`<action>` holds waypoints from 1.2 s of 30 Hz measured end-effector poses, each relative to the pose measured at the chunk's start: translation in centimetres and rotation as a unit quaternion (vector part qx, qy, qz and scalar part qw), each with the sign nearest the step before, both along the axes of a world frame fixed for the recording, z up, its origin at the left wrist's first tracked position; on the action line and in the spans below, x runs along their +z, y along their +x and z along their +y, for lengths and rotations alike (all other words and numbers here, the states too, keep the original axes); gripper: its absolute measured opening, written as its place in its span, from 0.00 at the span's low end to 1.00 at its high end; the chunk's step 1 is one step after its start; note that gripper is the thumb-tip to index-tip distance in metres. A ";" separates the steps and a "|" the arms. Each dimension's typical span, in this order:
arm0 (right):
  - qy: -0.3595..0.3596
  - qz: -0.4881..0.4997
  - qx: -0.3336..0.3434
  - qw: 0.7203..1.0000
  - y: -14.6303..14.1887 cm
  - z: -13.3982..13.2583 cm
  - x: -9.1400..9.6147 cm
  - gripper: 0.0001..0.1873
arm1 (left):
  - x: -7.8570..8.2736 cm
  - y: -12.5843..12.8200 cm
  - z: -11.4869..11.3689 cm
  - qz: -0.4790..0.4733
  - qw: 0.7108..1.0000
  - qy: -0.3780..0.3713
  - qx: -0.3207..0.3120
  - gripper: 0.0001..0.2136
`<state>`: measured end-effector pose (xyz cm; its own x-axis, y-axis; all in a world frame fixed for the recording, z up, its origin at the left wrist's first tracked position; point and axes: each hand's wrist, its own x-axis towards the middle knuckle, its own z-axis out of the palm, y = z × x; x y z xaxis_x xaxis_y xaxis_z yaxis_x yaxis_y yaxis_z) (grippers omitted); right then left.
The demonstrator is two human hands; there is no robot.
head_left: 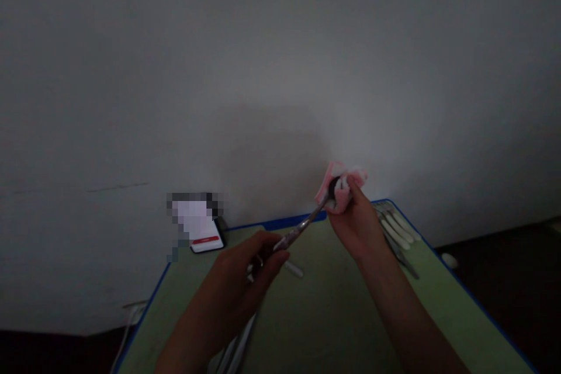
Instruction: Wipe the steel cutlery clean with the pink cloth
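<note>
My left hand (pixel 243 272) is closed around the handle of a metal spoon (pixel 304 224), which slants up and away to the right. My right hand (pixel 357 225) grips a pink and white cloth (pixel 339 201), folded about the spoon's dark bowl end. Part of the bowl shows between the folds; the cloth and fingers cover the rest. Both hands are raised over the green table (pixel 315 315). A short white piece (pixel 293 269), perhaps a handle end, shows just beyond my left fingertips.
Several forks with pale handles (pixel 398 228) lie at the table's far right corner, with a darker metal utensil (pixel 405 260) beside them. More cutlery (pixel 239 350) lies near me, partly under my left arm. A phone (pixel 205 234) leans at the far left corner against the wall (pixel 272 70).
</note>
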<state>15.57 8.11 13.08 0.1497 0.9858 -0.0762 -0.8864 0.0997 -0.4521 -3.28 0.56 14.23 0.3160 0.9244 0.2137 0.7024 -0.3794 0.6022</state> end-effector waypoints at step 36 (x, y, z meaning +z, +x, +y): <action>0.007 -0.065 0.025 0.998 -3.7 -1.9 -0.8 0.13 | 0.7 1.0 0.2 0.029 0.999 -0.031 -0.020 0.11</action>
<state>11.89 6.25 12.26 0.1087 0.9930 -0.0456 -0.8243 0.0644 -0.5625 -2.31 0.73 14.88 0.3639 0.9212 0.1375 0.7214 -0.3721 0.5840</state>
